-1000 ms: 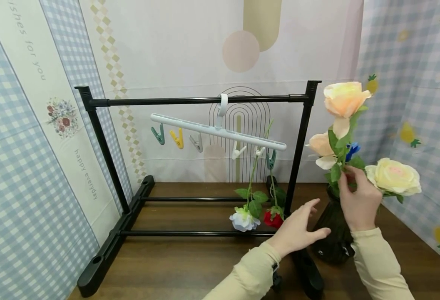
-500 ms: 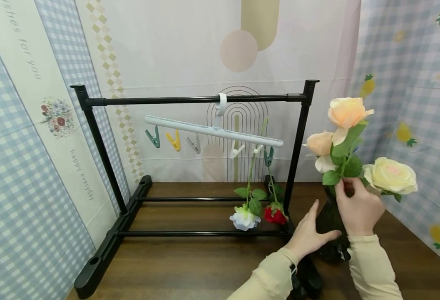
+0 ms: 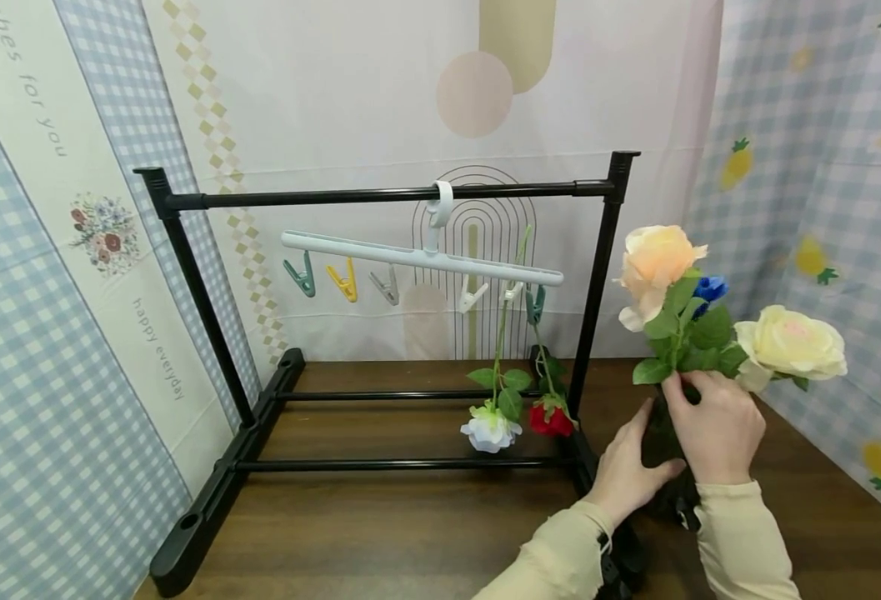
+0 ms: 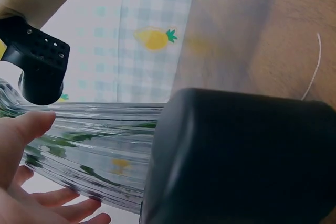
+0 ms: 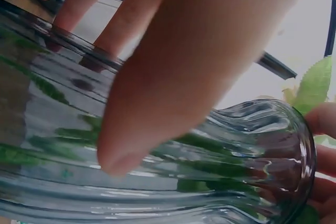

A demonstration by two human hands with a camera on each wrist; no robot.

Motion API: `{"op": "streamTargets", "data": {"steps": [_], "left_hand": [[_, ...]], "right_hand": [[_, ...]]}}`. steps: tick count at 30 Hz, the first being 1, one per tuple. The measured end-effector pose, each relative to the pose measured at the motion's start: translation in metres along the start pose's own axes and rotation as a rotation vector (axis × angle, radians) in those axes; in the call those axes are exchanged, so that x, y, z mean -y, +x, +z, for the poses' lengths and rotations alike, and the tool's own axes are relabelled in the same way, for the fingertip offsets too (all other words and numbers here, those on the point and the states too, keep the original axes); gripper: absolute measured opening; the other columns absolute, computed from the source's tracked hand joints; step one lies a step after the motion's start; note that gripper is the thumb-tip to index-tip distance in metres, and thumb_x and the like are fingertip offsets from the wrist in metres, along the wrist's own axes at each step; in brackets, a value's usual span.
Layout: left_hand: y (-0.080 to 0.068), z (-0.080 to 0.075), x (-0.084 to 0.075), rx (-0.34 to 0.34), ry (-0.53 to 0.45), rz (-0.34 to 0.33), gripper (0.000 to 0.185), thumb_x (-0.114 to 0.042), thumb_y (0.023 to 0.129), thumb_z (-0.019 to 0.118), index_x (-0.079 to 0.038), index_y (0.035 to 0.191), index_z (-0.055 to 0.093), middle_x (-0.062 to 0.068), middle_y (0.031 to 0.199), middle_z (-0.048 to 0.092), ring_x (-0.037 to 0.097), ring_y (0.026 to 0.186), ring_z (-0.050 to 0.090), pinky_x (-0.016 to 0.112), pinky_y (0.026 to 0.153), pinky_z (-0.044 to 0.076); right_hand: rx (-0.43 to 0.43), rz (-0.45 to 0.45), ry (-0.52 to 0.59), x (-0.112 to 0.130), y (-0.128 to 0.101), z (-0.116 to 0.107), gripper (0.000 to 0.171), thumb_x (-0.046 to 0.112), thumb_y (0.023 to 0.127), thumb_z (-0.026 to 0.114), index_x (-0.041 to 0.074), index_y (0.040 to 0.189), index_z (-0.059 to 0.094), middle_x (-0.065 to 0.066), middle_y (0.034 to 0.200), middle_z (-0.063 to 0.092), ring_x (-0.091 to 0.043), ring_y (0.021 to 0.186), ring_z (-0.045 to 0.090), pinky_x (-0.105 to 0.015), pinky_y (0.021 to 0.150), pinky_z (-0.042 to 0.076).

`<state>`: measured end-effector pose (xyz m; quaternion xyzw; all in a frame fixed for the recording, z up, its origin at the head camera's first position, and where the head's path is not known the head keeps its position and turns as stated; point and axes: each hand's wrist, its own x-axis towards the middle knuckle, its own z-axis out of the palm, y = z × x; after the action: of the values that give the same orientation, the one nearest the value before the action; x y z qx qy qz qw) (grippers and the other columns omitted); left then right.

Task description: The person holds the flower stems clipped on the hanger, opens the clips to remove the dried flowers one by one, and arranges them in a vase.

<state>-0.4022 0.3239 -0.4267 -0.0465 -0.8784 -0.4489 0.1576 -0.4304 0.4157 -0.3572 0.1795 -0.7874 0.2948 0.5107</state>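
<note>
Below right hand (image 3: 719, 427) pinching stem (image 3: 678, 352), glass vase (image 4: 110, 142), left hand (image 3: 626, 473) spread loosely around it

Blue-checked cloth (image 3: 12, 350) beside pale backdrop (image 3: 350, 100), brown wooden table (image 3: 380, 533) below

Looked bright and evenly lit in the head view, softly shaded in the folds of the right-hand curtain (image 3: 860, 217), faintly shiny along the front lower bar (image 3: 395, 464). Slanted toward the sides, wide-angle fashion. Turned dimmer and cooler in both wrist views, blown out to white behind the vase (image 5: 220, 171) in the right, streaked with glare along its glass. Went soft over the nearest fingers (image 5: 147, 103), nearly black on the left view's blocky object (image 4: 247, 156).
</note>
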Motion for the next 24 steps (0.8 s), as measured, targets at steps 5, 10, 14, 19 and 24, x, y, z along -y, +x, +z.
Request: {"op": "streamTargets", "data": {"steps": [5, 10, 14, 19, 24], "left_hand": [[-0.001, -0.001, 0.001, -0.018, 0.032, -0.007, 0.076, -0.034, 0.089, 0.069, -0.042, 0.15, 0.025, -0.009, 0.142, 0.05, 0.012, 0.123, 0.057, 0.031, 0.091, 0.051], [-0.001, -0.001, 0.001, -0.034, 0.052, -0.008, 0.075, -0.032, 0.089, 0.069, -0.042, 0.15, 0.026, -0.008, 0.143, 0.05, 0.014, 0.125, 0.056, 0.033, 0.093, 0.051], [-0.001, -0.003, -0.001, -0.019, 0.056, -0.018, 0.076, -0.032, 0.089, 0.068, -0.041, 0.151, 0.025, -0.007, 0.144, 0.049, 0.014, 0.124, 0.056, 0.032, 0.093, 0.051], [-0.003, -0.01, -0.009, 0.037, 0.088, -0.068, 0.08, -0.035, 0.088, 0.069, -0.034, 0.153, 0.021, -0.005, 0.146, 0.047, 0.016, 0.127, 0.054, 0.032, 0.097, 0.049], [-0.008, -0.031, -0.023, 0.093, 0.306, -0.046, 0.052, -0.037, 0.088, 0.068, -0.03, 0.137, 0.051, -0.011, 0.122, 0.065, 0.007, 0.104, 0.065, 0.023, 0.079, 0.052]], "right_hand": [[0.091, 0.017, 0.004, 0.006, 0.002, -0.005, 0.023, 0.008, 0.085, 0.064, -0.013, 0.078, 0.071, -0.028, 0.089, 0.068, -0.048, 0.077, 0.061, -0.061, 0.066, 0.047], [0.117, 0.019, -0.001, 0.016, 0.006, -0.017, 0.022, 0.007, 0.085, 0.064, -0.013, 0.081, 0.071, -0.029, 0.091, 0.068, -0.048, 0.075, 0.062, -0.062, 0.065, 0.047], [0.036, -0.032, -0.006, 0.028, 0.012, -0.028, 0.021, 0.008, 0.086, 0.063, -0.011, 0.083, 0.072, -0.026, 0.087, 0.07, -0.045, 0.067, 0.063, -0.059, 0.057, 0.046], [-0.035, -0.097, 0.035, 0.042, 0.018, -0.038, 0.023, 0.012, 0.087, 0.062, -0.008, 0.081, 0.072, -0.022, 0.081, 0.071, -0.041, 0.062, 0.063, -0.053, 0.053, 0.044], [-0.045, -0.125, 0.104, 0.049, 0.019, -0.041, 0.021, 0.014, 0.086, 0.064, -0.003, 0.078, 0.074, -0.018, 0.077, 0.072, -0.037, 0.053, 0.06, -0.035, 0.044, 0.036]]}}
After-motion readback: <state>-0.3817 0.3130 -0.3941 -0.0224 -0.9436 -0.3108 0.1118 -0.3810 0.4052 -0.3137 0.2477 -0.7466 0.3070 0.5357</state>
